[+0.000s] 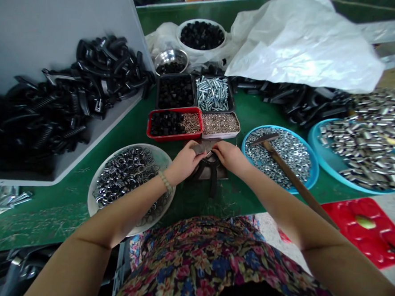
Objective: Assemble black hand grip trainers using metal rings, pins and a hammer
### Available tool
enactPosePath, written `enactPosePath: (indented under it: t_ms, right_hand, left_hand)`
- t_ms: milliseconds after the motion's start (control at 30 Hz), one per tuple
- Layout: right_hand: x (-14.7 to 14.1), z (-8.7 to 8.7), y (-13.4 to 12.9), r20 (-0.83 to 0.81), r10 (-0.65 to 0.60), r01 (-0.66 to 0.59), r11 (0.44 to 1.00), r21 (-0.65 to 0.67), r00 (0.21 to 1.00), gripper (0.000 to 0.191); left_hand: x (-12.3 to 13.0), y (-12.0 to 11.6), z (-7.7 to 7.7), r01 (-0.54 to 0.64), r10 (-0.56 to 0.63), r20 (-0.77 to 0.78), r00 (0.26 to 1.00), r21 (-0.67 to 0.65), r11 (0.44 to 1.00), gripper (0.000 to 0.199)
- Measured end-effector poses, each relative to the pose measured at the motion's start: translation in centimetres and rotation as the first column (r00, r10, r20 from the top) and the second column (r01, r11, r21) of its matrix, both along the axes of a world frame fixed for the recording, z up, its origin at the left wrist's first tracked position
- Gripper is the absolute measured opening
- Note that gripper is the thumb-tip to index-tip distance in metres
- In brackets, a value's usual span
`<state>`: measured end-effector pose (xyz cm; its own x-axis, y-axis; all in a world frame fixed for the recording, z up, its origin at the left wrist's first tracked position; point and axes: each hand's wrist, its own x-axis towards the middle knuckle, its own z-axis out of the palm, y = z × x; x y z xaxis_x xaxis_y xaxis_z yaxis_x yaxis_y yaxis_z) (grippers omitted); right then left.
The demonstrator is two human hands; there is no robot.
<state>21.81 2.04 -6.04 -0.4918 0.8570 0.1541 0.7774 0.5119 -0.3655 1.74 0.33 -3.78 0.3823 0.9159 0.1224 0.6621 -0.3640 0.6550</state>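
My left hand [185, 162], with a beaded bracelet at the wrist, is closed on something I cannot make out, beside a small silver metal piece [209, 154]. My right hand [229, 156] is pinched at the other side of that silver piece, its fingertips on it. Under both hands lies a black part [213, 178] with an arm pointing toward me, on a dark metal plate [223, 174]. Just behind the hands are a red tray [158, 139] of black pieces and small copper-coloured parts, and a white tray [221, 135] of tiny metal parts.
A white bowl of rings [95, 204] stands left; a blue tray [314, 173] of nuts carries a hammer [289, 173] on the right. Farther right is a blue basin [330, 163] of metal cylinders. A grey bin [92, 7] holds black parts. Screws [212, 94] lie behind the trays.
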Motion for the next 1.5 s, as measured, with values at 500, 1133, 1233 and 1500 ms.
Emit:
enactPosePath:
  t_ms: [500,1133,1233,1500]
  right_hand:
    - [3.7,1.2,-1.3,-0.324,-0.248,0.147,0.941,-0.306,0.913,0.037]
    - [9.5,3.4,-7.0,0.269,-0.552,0.563,0.826,0.045,0.789,0.045]
    - [5.4,5.3,-7.8,0.088,-0.395,0.404,0.902,-0.151,0.915,0.046]
    - [1.3,6.4,-7.3,0.012,-0.288,0.284,0.937,-0.203,0.958,0.045]
  left_hand:
    - [0.7,-2.1,-2.2,0.07,0.019,-0.405,0.914,0.203,0.977,0.029]
    - [0.1,-4.5,-0.7,0.185,-0.134,-0.449,0.884,0.073,0.98,0.033]
    - [0.1,-4.9,-0.7,0.168,-0.116,-0.456,0.882,0.075,0.983,0.035]
    - [0.2,-4.9,-0.7,0.155,-0.123,-0.451,0.884,0.036,0.987,0.033]
